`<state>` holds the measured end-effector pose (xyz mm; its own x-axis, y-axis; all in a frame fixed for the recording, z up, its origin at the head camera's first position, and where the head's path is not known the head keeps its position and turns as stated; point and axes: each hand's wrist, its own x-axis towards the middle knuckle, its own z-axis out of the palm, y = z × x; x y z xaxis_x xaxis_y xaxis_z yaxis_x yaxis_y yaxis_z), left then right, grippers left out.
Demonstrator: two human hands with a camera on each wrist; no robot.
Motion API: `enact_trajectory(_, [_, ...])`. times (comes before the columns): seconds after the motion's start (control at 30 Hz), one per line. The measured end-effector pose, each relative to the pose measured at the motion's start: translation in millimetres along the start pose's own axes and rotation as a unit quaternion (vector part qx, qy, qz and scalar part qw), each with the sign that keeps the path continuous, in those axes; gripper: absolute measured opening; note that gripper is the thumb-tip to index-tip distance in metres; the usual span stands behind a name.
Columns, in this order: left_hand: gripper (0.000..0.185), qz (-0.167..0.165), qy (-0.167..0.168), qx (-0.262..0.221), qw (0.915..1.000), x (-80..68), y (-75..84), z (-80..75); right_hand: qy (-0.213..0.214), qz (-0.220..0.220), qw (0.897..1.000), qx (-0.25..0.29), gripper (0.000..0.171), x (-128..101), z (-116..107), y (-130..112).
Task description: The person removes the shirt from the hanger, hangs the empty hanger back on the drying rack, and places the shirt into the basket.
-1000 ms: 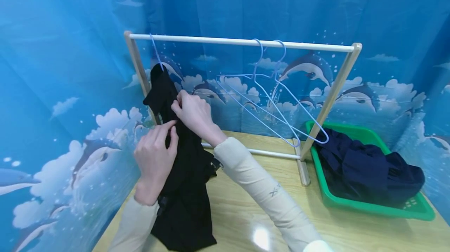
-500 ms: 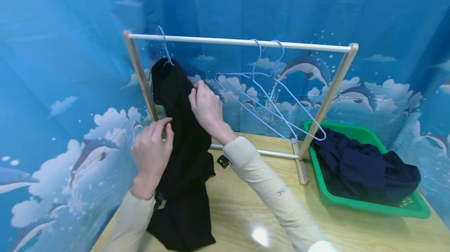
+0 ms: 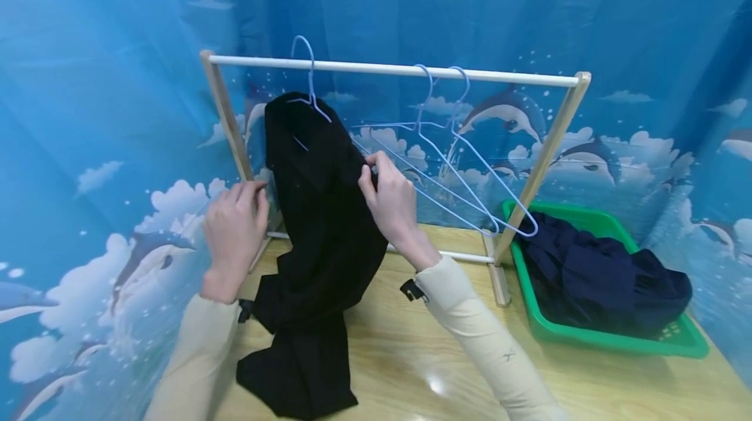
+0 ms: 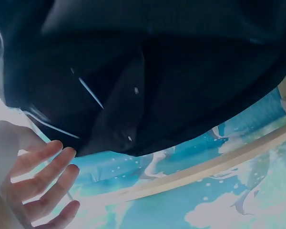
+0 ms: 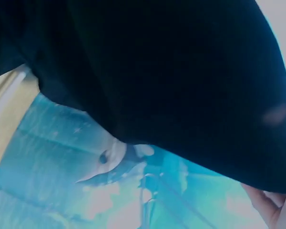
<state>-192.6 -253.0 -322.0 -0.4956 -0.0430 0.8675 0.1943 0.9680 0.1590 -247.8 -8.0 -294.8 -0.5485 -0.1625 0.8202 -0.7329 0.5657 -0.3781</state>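
A black buttoned shirt [image 3: 329, 212] hangs on a light blue wire hanger [image 3: 311, 75] hooked over the rack's bar, its lower end spread on the table. My right hand [image 3: 393, 199] pinches the shirt's right edge near the shoulder; in the right wrist view, thumb and fingers [image 5: 267, 205] meet the cloth at its corner. Beside the shirt's left edge, my left hand [image 3: 235, 232] has loosely bent fingers with no cloth between them. In the left wrist view those fingers [image 4: 47, 183] spread just below the shirt front. Most of the hanger is hidden by cloth.
Two bare wire hangers [image 3: 420, 124] hang from the white bar [image 3: 364, 68], right of the shirt. A green basket [image 3: 605, 339] holding dark navy cloth [image 3: 605, 277] stands at the right. Behind the rack hangs a blue dolphin-print curtain [image 3: 376, 3].
The shirt and its hanger have slid right along the bar and turned to face me more. My right hand has moved right with the shirt's edge; my left hand has drawn away leftward.
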Motion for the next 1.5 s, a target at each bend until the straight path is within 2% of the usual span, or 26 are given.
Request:
enact_trajectory(0.1, [0.021, 0.006, -0.006, -0.007, 0.9999, 6.2, -6.2, 7.7, 0.014, -0.019, 1.000, -0.004, 0.017, -16.8, -6.4, 12.5])
enact_trajectory(0.37, [0.019, 0.023, -0.007, -0.002, 0.9997, 22.0, -16.7, 28.4, 0.015, -0.046, 0.999, 0.007, 0.009, -60.7, -26.9, 47.8])
enact_trajectory(0.47, [0.018, 0.031, -0.024, -0.004, 0.9992, 23.4, -21.8, 36.9, 0.022, -0.054, 0.998, 0.010, 0.007, -77.6, -36.6, 61.8])
enact_trajectory(0.6, [0.023, 0.043, -0.070, -0.009, 0.9966, 19.4, -25.7, 47.7, 0.017, -0.073, 0.997, 0.016, 0.009, -97.8, -52.6, 78.2])
enact_trajectory(0.77, [0.036, 0.048, -0.136, -0.043, 0.9886, 10.1, -23.8, 59.0, 0.002, -0.091, 0.995, 0.035, 0.013, -119.6, -72.6, 93.8])
enact_trajectory(0.9, [0.038, 0.072, -0.205, -0.069, 0.9737, 2.1, -21.3, 66.9, 0.009, -0.116, 0.992, 0.046, 0.021, -132.8, -86.1, 101.4])
enact_trajectory(1.0, [0.030, 0.097, -0.246, -0.093, 0.9599, -3.7, -18.5, 71.9, 0.023, -0.129, 0.991, 0.038, 0.029, -138.1, -95.1, 105.3])
enact_trajectory(1.1, [0.022, 0.108, -0.259, -0.118, 0.9525, -9.2, -15.0, 74.3, 0.028, -0.135, 0.990, 0.016, 0.032, -140.1, -103.1, 108.5])
enact_trajectory(1.23, [0.018, 0.106, -0.260, -0.133, 0.9505, -16.6, -8.8, 76.4, 0.027, -0.165, 0.984, -0.058, 0.029, -140.6, -113.8, 110.9])
enact_trajectory(1.37, [0.016, 0.104, -0.238, -0.140, 0.9555, -23.7, -2.0, 83.4, 0.037, -0.210, 0.964, -0.157, 0.022, -140.3, -125.0, 111.2])
enact_trajectory(1.5, [0.015, 0.103, -0.203, -0.144, 0.9630, -27.9, 6.4, 88.8, 0.051, -0.227, 0.945, -0.229, 0.020, -139.4, -134.5, 112.3])
